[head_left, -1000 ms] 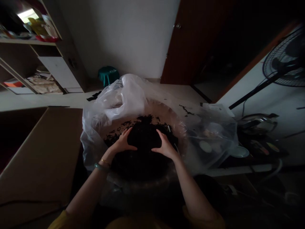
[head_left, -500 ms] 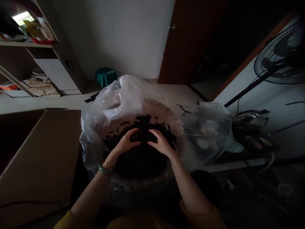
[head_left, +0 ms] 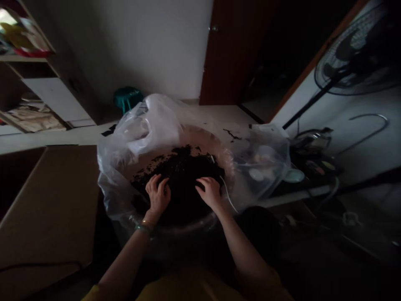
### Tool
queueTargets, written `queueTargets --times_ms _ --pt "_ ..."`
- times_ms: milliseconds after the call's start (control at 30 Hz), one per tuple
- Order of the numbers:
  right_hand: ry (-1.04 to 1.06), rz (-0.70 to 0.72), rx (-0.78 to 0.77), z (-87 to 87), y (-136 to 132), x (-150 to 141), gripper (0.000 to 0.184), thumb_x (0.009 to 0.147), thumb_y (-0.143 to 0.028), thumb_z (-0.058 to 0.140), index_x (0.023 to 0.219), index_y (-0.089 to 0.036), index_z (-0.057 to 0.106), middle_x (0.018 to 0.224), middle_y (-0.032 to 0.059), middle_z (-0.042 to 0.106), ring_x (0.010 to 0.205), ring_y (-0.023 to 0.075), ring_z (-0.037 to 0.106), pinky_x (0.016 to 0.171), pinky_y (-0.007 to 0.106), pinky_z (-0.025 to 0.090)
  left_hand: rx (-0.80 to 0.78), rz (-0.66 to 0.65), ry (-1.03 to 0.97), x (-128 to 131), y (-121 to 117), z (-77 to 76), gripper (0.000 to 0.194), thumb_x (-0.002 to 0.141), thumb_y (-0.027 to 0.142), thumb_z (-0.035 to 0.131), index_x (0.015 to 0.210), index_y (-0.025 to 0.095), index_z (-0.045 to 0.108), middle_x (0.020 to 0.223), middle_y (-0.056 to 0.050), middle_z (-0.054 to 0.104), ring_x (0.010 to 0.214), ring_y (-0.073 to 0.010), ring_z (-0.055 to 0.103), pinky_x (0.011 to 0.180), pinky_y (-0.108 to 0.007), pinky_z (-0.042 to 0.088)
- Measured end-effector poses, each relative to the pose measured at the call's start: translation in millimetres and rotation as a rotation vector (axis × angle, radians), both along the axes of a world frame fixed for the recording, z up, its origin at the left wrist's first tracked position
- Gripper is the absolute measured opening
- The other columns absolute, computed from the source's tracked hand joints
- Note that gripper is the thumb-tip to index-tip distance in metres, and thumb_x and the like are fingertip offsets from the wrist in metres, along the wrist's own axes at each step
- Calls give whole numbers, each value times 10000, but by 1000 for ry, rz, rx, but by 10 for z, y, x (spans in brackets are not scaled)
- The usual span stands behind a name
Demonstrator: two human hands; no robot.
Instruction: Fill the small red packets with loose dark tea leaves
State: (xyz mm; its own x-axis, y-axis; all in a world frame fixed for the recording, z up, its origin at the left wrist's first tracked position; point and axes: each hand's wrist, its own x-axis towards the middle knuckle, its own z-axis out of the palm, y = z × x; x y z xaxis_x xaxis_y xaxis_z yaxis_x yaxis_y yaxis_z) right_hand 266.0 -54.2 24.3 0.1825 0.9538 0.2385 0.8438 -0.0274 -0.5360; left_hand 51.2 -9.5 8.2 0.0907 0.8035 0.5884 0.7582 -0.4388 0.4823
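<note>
Green bangle: on the left wrist (head_left: 142, 228), behind the left fingers, nearest the body.
Left hand (head_left: 158, 195): half a second ago it faced the right hand with the thumb stretched inward; now its back is turned up and its fingers are loosely curled, a small gap at the thumb. Nothing gripped shows.
Right hand (head_left: 209, 192): its thumb and fingers, spread in a wide arch before, are now narrower, with a slim gap and nothing visible in it.
Between the hands: a wider space than half a second ago. My reading is that each hand now deals with its own side rather than the shared middle.
Dark flaky material (head_left: 180, 165): under, between and beyond both sets of fingers; too dark to tell how deep they reach.
White cord (head_left: 228, 194): just right of the right fingers, more of it exposed now.
Tub (head_left: 200, 136): around the material, its pinkish far wall beyond the fingers, thinly flecked.
Plastic bag (head_left: 159, 121): bunched over the rim, ahead and left of the left fingers.
Teal stool (head_left: 128, 98): farthest, well beyond the left fingers.
</note>
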Motion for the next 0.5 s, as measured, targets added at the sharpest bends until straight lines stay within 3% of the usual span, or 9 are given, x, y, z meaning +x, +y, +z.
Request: queueTargets --times_ms 100,200,300,400,500 --pt "-48 -93 -42 -56 -197 -86 318 823 -333 610 1123 -232 650 1220 101 601 1229 328 439 1027 509 331 -4 -18 13 13 43 -1 315 800 202 536 1105 205 612 1360 -144 423 1336 -342 285 1078 -573 228" --pt "-56 -177 18 -184 -340 -229 477 889 -378 508 1317 -169 494 1393 144 444 1340 322 302 1071 489 287 24 -63 28 59 62 -19 408 793 231 563 1201 222 571 1470 -136 305 1383 -371 187 1078 -607 181" --pt "-54 -223 54 -335 -407 -344 540 918 -387 437 1380 -112 388 1443 190 352 1375 324 235 1074 494 286 51 -148 71 107 21 -32 464 799 253 568 1260 225 534 1521 -127 228 1403 -379 131 1083 -599 174" --pt "-56 -226 90 -420 -439 -366 530 931 -377 400 1397 -129 355 1453 192 333 1383 329 211 1068 523 282 87 -203 109 127 -56 -38 479 801 259 571 1275 212 526 1533 -128 210 1408 -372 128 1096 -573 178" --pt "-88 -163 93 -448 -442 -353 529 925 -376 410 1404 -156 352 1462 184 323 1388 349 186 1063 554 268 97 -177 109 120 -117 -38 493 797 256 573 1284 207 521 1541 -124 197 1414 -367 114 1107 -564 163"
